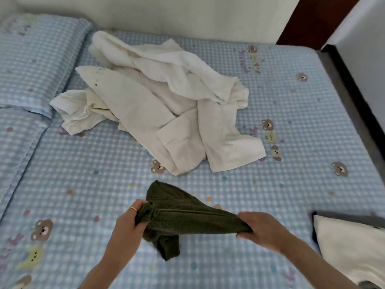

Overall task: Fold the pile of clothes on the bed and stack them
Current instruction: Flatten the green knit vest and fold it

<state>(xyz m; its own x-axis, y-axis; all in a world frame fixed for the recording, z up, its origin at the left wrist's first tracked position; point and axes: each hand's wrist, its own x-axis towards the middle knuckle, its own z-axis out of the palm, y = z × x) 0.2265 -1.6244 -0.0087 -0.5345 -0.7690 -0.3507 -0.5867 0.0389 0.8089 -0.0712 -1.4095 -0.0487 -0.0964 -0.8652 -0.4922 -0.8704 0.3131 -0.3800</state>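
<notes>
a bed with a blue-and-white checked, bear-printed sheet point(87, 174) fills the room up to a pale far wall point(166, 11). near its front edge, the left hand point(131, 224) and right hand point(260, 228) each grip an end of a dark green knitted garment point(187, 217); a pile of crumpled cream clothes point(158, 101) lies farther back.

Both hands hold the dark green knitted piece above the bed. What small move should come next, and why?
Probably lower the dark green garment flat onto the bed sheet near the person. The left hand and right hand grip its two ends, yet it hangs bunched and twisted, so it needs spreading before any fold.
</notes>
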